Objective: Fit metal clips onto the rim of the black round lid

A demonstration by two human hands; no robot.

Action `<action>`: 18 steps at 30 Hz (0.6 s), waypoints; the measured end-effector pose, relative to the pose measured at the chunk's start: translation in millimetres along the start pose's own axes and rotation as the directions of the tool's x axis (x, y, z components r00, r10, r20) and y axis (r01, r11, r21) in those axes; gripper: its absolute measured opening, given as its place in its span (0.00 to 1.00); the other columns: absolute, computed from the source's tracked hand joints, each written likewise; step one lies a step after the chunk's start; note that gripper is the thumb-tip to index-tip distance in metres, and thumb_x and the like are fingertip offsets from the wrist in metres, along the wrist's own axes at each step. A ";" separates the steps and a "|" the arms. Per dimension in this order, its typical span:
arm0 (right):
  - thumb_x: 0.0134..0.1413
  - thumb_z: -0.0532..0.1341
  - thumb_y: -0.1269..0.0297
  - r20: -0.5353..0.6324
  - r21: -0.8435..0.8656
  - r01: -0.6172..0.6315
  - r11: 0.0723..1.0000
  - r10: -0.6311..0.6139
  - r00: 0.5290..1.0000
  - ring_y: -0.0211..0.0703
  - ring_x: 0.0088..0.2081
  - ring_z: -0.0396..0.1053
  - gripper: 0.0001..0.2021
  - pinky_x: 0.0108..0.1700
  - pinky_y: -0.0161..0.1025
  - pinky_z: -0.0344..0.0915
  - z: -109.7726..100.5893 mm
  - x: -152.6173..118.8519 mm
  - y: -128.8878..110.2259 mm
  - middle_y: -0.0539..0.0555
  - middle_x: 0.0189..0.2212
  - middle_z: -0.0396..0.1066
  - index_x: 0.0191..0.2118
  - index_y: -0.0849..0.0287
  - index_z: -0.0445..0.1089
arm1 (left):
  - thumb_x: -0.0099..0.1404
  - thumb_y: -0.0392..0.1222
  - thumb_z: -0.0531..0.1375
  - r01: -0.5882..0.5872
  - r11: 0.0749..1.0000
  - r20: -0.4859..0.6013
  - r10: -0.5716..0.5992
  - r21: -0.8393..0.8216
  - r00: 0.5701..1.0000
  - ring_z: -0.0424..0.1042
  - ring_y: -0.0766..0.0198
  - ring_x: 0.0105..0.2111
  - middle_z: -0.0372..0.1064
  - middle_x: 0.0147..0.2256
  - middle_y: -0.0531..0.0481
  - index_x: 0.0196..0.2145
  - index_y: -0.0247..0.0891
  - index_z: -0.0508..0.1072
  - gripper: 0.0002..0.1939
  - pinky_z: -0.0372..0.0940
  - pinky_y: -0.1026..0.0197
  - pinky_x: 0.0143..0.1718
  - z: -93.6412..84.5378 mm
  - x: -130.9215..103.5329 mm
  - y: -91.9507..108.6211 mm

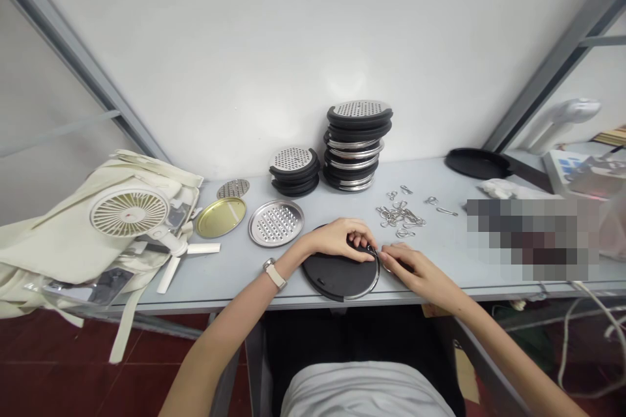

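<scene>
A black round plate [337, 277] with a shiny metal rim lies flat at the table's front edge. My left hand [345, 239] rests over its upper part, fingers curled and thumb pressed at the right rim. Against that same rim my right hand [418, 273] is closed in a pinch; a bit of shiny metal shows at its fingertips, mostly hidden. Several bent wire clips [398, 215] lie loose just beyond my right hand. To the left of the plate are a silver grater disc [276, 223] and a gold-coloured lid [221, 217].
Behind stand a tall stack of black and silver grater discs [359, 143] and a shorter stack [294, 172]. A white fan [130, 212] lies on a cream bag [59, 234] at left. A black tray [476, 163] sits at back right, near a white device [577, 166].
</scene>
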State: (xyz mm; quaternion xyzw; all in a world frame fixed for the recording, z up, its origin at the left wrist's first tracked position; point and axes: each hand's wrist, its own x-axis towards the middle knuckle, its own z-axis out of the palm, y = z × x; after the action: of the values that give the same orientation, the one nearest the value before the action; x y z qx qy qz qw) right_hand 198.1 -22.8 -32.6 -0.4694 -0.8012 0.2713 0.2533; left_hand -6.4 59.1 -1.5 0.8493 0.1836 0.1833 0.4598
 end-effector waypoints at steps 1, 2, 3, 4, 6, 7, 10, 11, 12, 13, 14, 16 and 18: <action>0.66 0.46 0.54 0.000 0.009 -0.005 1.000 0.005 1.000 0.42 0.29 0.62 0.19 0.38 0.39 0.60 0.0 0.1 -0.2 0.50 0.25 0.64 0.28 0.58 0.63 | 0.54 0.38 0.67 -0.001 1.000 0.000 0.001 -0.005 1.000 0.62 0.69 0.30 0.64 0.31 0.50 0.39 0.34 0.76 0.13 0.62 0.66 0.34 -0.1 0.0 0.1; 0.66 0.46 0.54 -0.003 0.020 -0.011 1.000 0.011 1.000 0.41 0.29 0.62 0.19 0.37 0.39 0.60 0.1 0.3 -0.3 0.50 0.24 0.62 0.27 0.57 0.62 | 0.54 0.39 0.67 -0.001 1.000 0.000 0.001 -0.011 1.000 0.62 0.69 0.30 0.64 0.31 0.50 0.38 0.34 0.77 0.13 0.62 0.66 0.34 -0.3 -0.1 0.3; 0.65 0.46 0.54 -0.009 0.031 -0.019 0.999 0.019 1.000 0.41 0.29 0.61 0.19 0.37 0.38 0.60 0.1 0.4 -0.2 0.49 0.24 0.60 0.26 0.57 0.60 | 0.54 0.39 0.67 0.000 1.000 0.001 0.000 -0.018 1.000 0.62 0.69 0.30 0.64 0.31 0.50 0.38 0.34 0.77 0.13 0.62 0.66 0.34 -0.4 -0.3 0.5; 0.65 0.46 0.54 -0.017 0.043 -0.028 0.999 0.028 0.999 0.41 0.28 0.60 0.19 0.36 0.38 0.59 0.1 0.4 0.0 0.48 0.23 0.59 0.25 0.57 0.59 | 0.54 0.40 0.67 0.001 1.000 0.003 -0.001 -0.024 1.000 0.62 0.69 0.30 0.64 0.31 0.50 0.38 0.34 0.77 0.13 0.62 0.66 0.34 -0.5 -0.5 0.6; 0.65 0.46 0.53 -0.024 0.070 -0.045 0.997 0.047 0.999 0.40 0.28 0.59 0.19 0.35 0.37 0.58 -0.2 0.0 0.9 0.48 0.23 0.57 0.25 0.57 0.57 | 0.54 0.40 0.67 0.005 0.999 0.004 -0.005 -0.035 1.000 0.62 0.69 0.30 0.64 0.31 0.50 0.37 0.33 0.77 0.13 0.62 0.66 0.34 -0.6 -1.0 0.7; 0.66 0.46 0.53 -0.023 0.082 -0.053 0.995 0.055 0.998 0.40 0.28 0.59 0.19 0.34 0.37 0.58 -0.4 -0.4 1.6 0.48 0.23 0.56 0.25 0.57 0.56 | 0.54 0.41 0.67 0.005 0.999 0.003 -0.005 -0.039 1.000 0.62 0.69 0.30 0.64 0.31 0.50 0.37 0.33 0.77 0.13 0.62 0.66 0.33 -0.6 -1.1 0.4; 0.66 0.46 0.53 -0.019 0.101 -0.060 0.993 0.063 0.998 0.40 0.28 0.58 0.19 0.33 0.36 0.57 -0.9 -1.6 3.2 0.47 0.23 0.56 0.25 0.57 0.56 | 0.54 0.41 0.67 -0.010 0.999 0.002 0.010 -0.052 1.000 0.63 0.69 0.30 0.64 0.30 0.51 0.37 0.32 0.76 0.13 0.62 0.66 0.33 -0.5 -1.3 -1.1; 0.66 0.46 0.54 -0.021 0.097 -0.057 0.994 0.060 0.998 0.40 0.28 0.59 0.19 0.33 0.36 0.57 -0.9 -1.8 3.4 0.47 0.23 0.57 0.25 0.57 0.56 | 0.54 0.41 0.67 -0.019 0.998 0.001 0.019 -0.055 1.000 0.63 0.69 0.30 0.64 0.30 0.51 0.37 0.32 0.76 0.13 0.62 0.66 0.33 -0.5 -1.2 -1.6; 0.66 0.46 0.54 -0.022 0.087 -0.050 0.995 0.052 0.998 0.40 0.28 0.59 0.18 0.34 0.37 0.57 -0.7 -1.9 3.4 0.47 0.23 0.57 0.25 0.57 0.56 | 0.54 0.41 0.67 -0.024 0.998 0.001 0.024 -0.056 1.000 0.63 0.69 0.30 0.64 0.30 0.51 0.37 0.32 0.76 0.13 0.62 0.66 0.33 -0.5 -1.1 -2.0; 0.66 0.46 0.55 -0.020 0.072 -0.039 0.997 0.041 0.999 0.40 0.28 0.59 0.18 0.34 0.37 0.58 -0.3 -1.7 3.1 0.47 0.23 0.57 0.25 0.57 0.57 | 0.54 0.40 0.67 -0.025 0.998 0.001 0.025 -0.055 1.000 0.63 0.69 0.30 0.64 0.30 0.51 0.37 0.32 0.76 0.13 0.61 0.66 0.33 -0.6 -0.9 -2.2; 0.66 0.46 0.55 -0.018 0.052 -0.026 0.998 0.027 0.999 0.40 0.28 0.60 0.18 0.35 0.37 0.58 0.4 -1.3 2.5 0.48 0.23 0.58 0.26 0.57 0.57 | 0.54 0.40 0.67 -0.023 0.998 0.001 0.023 -0.052 1.000 0.63 0.70 0.30 0.64 0.30 0.51 0.37 0.32 0.76 0.13 0.61 0.66 0.33 -0.6 -0.7 -2.2; 0.66 0.46 0.57 -0.019 0.007 0.002 1.000 -0.002 1.000 0.41 0.28 0.60 0.18 0.37 0.39 0.58 2.3 -0.2 0.9 0.48 0.23 0.59 0.26 0.57 0.58 | 0.53 0.39 0.67 -0.012 0.999 -0.002 0.012 -0.042 1.000 0.63 0.70 0.30 0.64 0.29 0.52 0.37 0.33 0.75 0.12 0.61 0.67 0.33 -0.6 -0.5 -1.7; 0.67 0.46 0.58 -0.028 -0.028 0.020 0.999 -0.021 0.999 0.42 0.29 0.61 0.17 0.39 0.40 0.58 4.5 1.1 -0.6 0.49 0.23 0.60 0.27 0.57 0.59 | 0.53 0.39 0.67 -0.002 0.999 -0.009 0.002 -0.032 1.000 0.63 0.70 0.30 0.63 0.28 0.52 0.36 0.32 0.74 0.13 0.61 0.67 0.32 -0.6 -0.5 -1.2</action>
State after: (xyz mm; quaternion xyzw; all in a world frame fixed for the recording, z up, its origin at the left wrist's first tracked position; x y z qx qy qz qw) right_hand 194.3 -23.0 -35.2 -0.4684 -0.8060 0.2509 0.2609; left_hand -7.3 59.9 -2.3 0.8411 0.1816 0.1904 0.4725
